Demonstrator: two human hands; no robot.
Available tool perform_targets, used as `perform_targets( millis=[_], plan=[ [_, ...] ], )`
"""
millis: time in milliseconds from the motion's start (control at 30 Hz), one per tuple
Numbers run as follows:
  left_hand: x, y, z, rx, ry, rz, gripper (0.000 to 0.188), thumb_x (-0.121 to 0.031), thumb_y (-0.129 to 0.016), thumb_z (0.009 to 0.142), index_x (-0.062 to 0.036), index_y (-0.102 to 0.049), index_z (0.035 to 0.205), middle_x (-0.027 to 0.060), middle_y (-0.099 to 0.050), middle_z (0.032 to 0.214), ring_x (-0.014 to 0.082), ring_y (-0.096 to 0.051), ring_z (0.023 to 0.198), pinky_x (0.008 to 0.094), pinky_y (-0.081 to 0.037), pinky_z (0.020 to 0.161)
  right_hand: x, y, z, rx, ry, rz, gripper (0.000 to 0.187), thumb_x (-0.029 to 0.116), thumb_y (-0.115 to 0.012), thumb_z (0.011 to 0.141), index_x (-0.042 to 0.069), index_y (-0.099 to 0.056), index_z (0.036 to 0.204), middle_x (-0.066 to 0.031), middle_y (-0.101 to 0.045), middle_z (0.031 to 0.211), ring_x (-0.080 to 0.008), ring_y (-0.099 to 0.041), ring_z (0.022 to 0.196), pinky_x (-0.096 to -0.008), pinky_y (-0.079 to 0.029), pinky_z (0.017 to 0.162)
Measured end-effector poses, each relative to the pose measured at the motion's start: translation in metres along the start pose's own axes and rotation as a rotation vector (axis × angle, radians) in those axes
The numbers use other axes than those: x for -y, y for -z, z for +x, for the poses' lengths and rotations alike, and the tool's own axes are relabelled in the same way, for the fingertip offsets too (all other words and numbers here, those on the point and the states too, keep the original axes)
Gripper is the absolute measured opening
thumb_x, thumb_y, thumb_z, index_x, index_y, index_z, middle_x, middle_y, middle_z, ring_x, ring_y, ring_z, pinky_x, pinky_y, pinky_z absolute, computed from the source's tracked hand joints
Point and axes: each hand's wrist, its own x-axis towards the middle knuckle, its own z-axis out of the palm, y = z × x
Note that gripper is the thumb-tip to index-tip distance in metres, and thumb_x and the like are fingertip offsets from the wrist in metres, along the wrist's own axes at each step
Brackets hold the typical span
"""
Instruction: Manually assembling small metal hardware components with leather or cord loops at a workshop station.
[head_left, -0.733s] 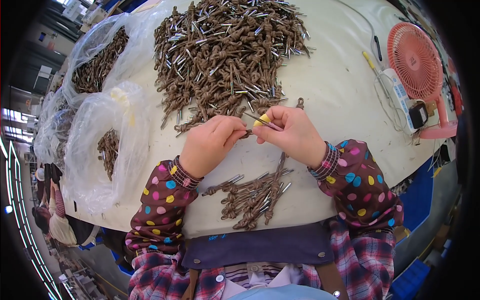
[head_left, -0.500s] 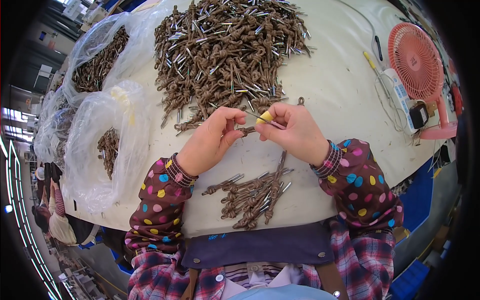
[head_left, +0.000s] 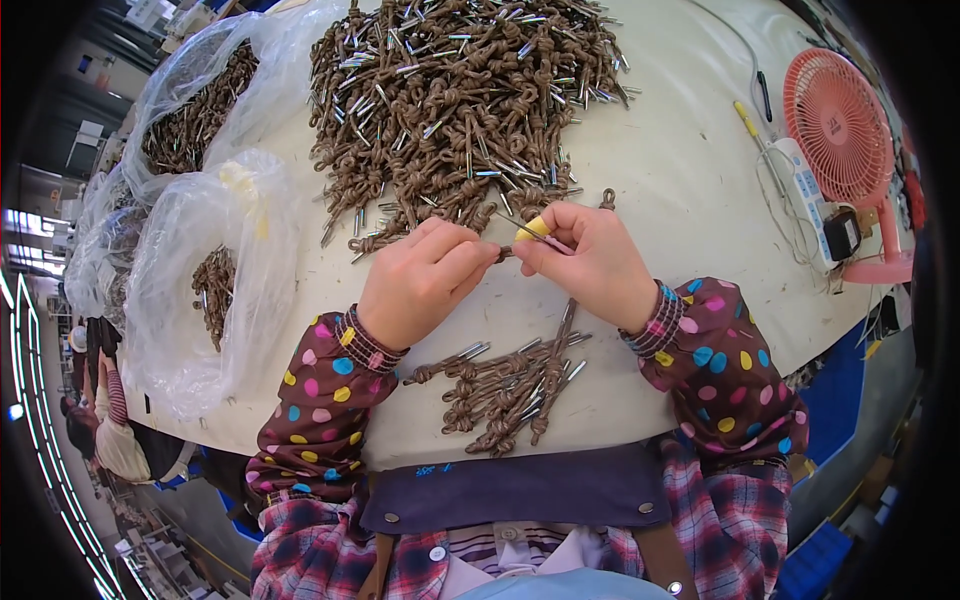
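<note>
Above 1 table [head_left: 690, 190], 2 hands [head_left: 425, 283] [head_left: 592, 262] pinch 1 brown cord [head_left: 505, 253].

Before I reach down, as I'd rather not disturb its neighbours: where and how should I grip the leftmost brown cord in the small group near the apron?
Probably take the leftmost cord by its knotted end, coming from the left. That end juts out over bare table, while its metal tips point up and right and the other cords crowd its right side.

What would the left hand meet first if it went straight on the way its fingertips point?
Beyond the brown cord at the left hand, most likely the right hand; depth is hard to judge.
</note>
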Motion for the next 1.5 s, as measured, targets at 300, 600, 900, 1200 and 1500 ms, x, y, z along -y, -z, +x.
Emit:
perform_targets(
  millis=[300, 600, 900, 1200, 1500],
  plan=[
    [-0.005, -0.005, 0.0, -0.057, 0.144, -0.022, 0.018, -0.01, -0.073, 0.073, -0.0092, -0.066, 0.09, 0.002, -0.063, 0.082, 0.0199, -0.06, 0.073, 0.0299, -0.051, 0.06, -0.009, -0.005, 0.003, -0.13, 0.081, 0.008, 0.017, 0.014, -0.066, 0.083, -0.003, -0.061, 0.082, -0.0054, -0.065, 0.068, -0.0072, -0.058, 0.06, -0.0221, -0.045, 0.056],
    [-0.012, -0.004, 0.002, -0.101, 0.101, 0.068, 0.026, -0.001, -0.074, 0.067, -0.0078, -0.069, 0.092, 0.0042, -0.062, 0.079, 0.0208, -0.059, 0.07, 0.0295, -0.049, 0.06, -0.011, -0.007, 0.004, -0.108, 0.064, 0.09, 0.018, 0.014, -0.065, 0.084, -0.003, -0.061, 0.083, -0.0056, -0.066, 0.071, -0.0064, -0.057, 0.062, -0.0215, -0.045, 0.056],
    [-0.006, -0.006, 0.005, -0.153, 0.118, 0.033, 0.017, 0.003, -0.071, 0.068, -0.0045, -0.063, 0.081, 0.0052, -0.062, 0.078, 0.0221, -0.06, 0.072, 0.0308, -0.049, 0.061, -0.008, -0.006, 0.003, -0.073, 0.017, 0.173, 0.018, 0.015, -0.066, 0.084, -0.003, -0.062, 0.085, -0.0056, -0.067, 0.074, -0.0062, -0.058, 0.066, -0.0209, -0.045, 0.06],
    [0.001, -0.008, -0.002, -0.062, 0.196, -0.171, 0.013, -0.004, -0.063, 0.082, -0.0056, -0.055, 0.092, 0.0062, -0.059, 0.081, 0.0263, -0.059, 0.07, 0.0334, -0.049, 0.059, 0.001, 0.001, 0.004, 0.027, -0.206, 0.274, 0.013, 0.017, -0.065, 0.086, 0.005, -0.061, 0.086, 0.0008, -0.063, 0.076, -0.0032, -0.053, 0.063, -0.0173, -0.036, 0.054],
    [-0.003, -0.005, -0.006, 0.076, 0.451, -0.352, 0.01, -0.007, -0.056, 0.09, -0.0025, -0.048, 0.095, 0.0135, -0.057, 0.083, 0.0298, -0.058, 0.071, 0.0345, -0.047, 0.061, 0.004, 0.004, -0.001, -0.23, 0.335, -0.597, 0.029, 0.03, -0.069, 0.083, 0.004, -0.059, 0.088, -0.0033, -0.061, 0.083, -0.0124, -0.061, 0.066, -0.0239, -0.046, 0.057]
  ],
)
